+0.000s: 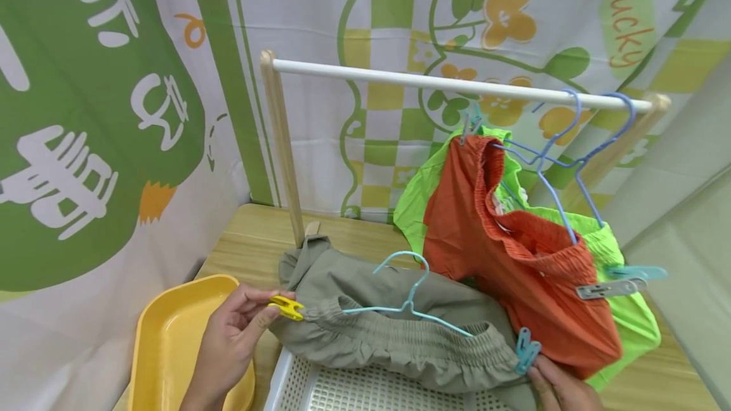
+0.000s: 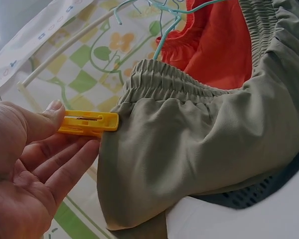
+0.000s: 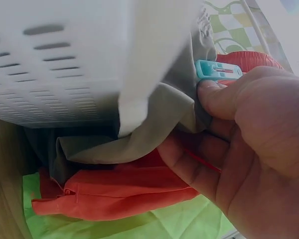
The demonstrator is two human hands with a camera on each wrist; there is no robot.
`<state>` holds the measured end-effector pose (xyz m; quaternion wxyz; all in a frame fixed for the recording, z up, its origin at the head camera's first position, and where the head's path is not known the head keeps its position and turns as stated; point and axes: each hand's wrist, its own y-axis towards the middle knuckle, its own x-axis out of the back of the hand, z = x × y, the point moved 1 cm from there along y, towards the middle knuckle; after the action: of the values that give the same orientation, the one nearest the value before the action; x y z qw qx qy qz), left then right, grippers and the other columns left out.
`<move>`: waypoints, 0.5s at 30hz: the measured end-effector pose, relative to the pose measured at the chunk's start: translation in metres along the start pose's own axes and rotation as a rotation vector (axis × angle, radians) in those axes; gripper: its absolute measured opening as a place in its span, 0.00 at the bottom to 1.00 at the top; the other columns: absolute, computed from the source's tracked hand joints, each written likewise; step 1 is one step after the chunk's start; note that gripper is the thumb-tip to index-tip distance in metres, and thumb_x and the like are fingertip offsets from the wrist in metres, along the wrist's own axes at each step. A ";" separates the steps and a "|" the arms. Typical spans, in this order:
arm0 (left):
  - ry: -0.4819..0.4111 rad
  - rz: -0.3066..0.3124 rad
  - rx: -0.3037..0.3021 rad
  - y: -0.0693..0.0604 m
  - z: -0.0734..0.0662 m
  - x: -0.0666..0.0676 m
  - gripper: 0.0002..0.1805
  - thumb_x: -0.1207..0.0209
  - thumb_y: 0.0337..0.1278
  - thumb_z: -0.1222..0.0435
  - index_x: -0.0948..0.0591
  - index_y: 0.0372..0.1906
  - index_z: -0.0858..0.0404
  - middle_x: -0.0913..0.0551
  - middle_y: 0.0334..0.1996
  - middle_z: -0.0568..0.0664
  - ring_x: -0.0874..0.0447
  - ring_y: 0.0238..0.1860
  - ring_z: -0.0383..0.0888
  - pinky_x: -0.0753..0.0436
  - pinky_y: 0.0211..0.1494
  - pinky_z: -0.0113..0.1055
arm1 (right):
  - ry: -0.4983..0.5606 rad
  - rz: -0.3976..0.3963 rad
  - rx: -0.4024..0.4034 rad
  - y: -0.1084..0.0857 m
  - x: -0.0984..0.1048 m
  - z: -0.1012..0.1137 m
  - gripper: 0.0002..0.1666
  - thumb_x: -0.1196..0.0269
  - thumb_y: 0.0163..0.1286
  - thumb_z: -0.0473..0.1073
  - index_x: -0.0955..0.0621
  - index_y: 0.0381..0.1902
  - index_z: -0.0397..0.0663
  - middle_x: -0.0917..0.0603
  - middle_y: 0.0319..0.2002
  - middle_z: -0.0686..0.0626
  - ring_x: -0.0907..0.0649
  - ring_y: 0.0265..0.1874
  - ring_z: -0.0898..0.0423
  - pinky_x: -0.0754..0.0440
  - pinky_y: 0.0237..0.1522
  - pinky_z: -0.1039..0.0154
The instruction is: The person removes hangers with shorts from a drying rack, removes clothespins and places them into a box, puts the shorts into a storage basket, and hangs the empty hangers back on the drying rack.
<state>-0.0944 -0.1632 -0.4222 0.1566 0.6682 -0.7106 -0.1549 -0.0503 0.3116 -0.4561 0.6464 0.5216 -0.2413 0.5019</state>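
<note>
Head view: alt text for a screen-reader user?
A person's left grip pinches a yellow clothespin at one end of a grey-green garment's waistband; their right grip is at a teal clothespin at the other. A light-blue hanger sits in the waistband. An orange garment and a lime one hang from a rail.

The left grip [image 1: 234, 328] pinched a yellow clothespin [image 1: 287, 307] at one end of the olive-grey pants [image 1: 388, 338]; the right grip [image 1: 562, 385] held a teal clothespin [image 1: 528, 352] at the other. A light-blue hanger [image 1: 408, 304] sat inside the waistband. A yellow tray [image 1: 165, 347] lay along the table's [image 1: 254, 236] left edge; orange-red shorts [image 1: 462, 221] hung toward its right.
</note>
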 end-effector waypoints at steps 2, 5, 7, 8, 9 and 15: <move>-0.006 -0.009 0.002 0.000 -0.001 0.001 0.10 0.44 0.66 0.84 0.23 0.49 0.76 0.13 0.49 0.63 0.13 0.52 0.51 0.17 0.55 0.41 | -0.008 0.010 -0.013 0.000 0.001 0.000 0.04 0.33 0.71 0.35 0.12 0.41 0.42 0.13 0.37 0.56 0.17 0.33 0.70 0.26 0.31 0.79; -0.020 -0.029 -0.017 -0.001 -0.003 0.005 0.10 0.44 0.66 0.85 0.24 0.50 0.78 0.13 0.49 0.62 0.12 0.52 0.49 0.16 0.53 0.40 | -0.012 0.014 -0.028 -0.001 0.002 0.001 0.05 0.33 0.71 0.34 0.11 0.41 0.42 0.13 0.36 0.55 0.17 0.33 0.70 0.26 0.31 0.80; -0.019 -0.040 -0.042 -0.001 -0.004 0.009 0.11 0.45 0.65 0.86 0.24 0.50 0.79 0.13 0.49 0.61 0.12 0.52 0.48 0.16 0.53 0.37 | -0.004 0.004 -0.027 -0.001 0.002 0.002 0.05 0.33 0.70 0.33 0.11 0.41 0.42 0.13 0.36 0.56 0.17 0.32 0.70 0.27 0.31 0.80; -0.022 -0.048 -0.052 -0.002 -0.005 0.012 0.11 0.45 0.65 0.86 0.25 0.51 0.79 0.13 0.49 0.61 0.13 0.52 0.47 0.16 0.52 0.36 | 0.000 0.002 -0.025 -0.001 0.002 0.002 0.05 0.33 0.70 0.33 0.11 0.41 0.43 0.13 0.36 0.57 0.17 0.32 0.70 0.27 0.30 0.80; -0.016 -0.055 -0.060 -0.002 -0.006 0.014 0.12 0.45 0.65 0.87 0.25 0.51 0.80 0.13 0.49 0.61 0.13 0.52 0.46 0.16 0.52 0.35 | 0.005 -0.005 -0.022 -0.002 0.003 0.003 0.05 0.33 0.70 0.33 0.11 0.40 0.43 0.13 0.36 0.58 0.18 0.32 0.71 0.27 0.30 0.81; 0.194 -0.133 0.004 -0.007 -0.008 0.029 0.15 0.42 0.64 0.85 0.25 0.54 0.76 0.13 0.47 0.62 0.13 0.50 0.41 0.17 0.52 0.29 | 0.029 -0.033 -0.008 -0.002 0.003 0.004 0.04 0.33 0.70 0.32 0.11 0.39 0.42 0.15 0.36 0.64 0.18 0.31 0.71 0.27 0.30 0.81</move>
<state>-0.0860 -0.1929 -0.4172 0.2127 0.7260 -0.6466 -0.0980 -0.0464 0.3095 -0.4534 0.6602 0.5156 -0.2253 0.4975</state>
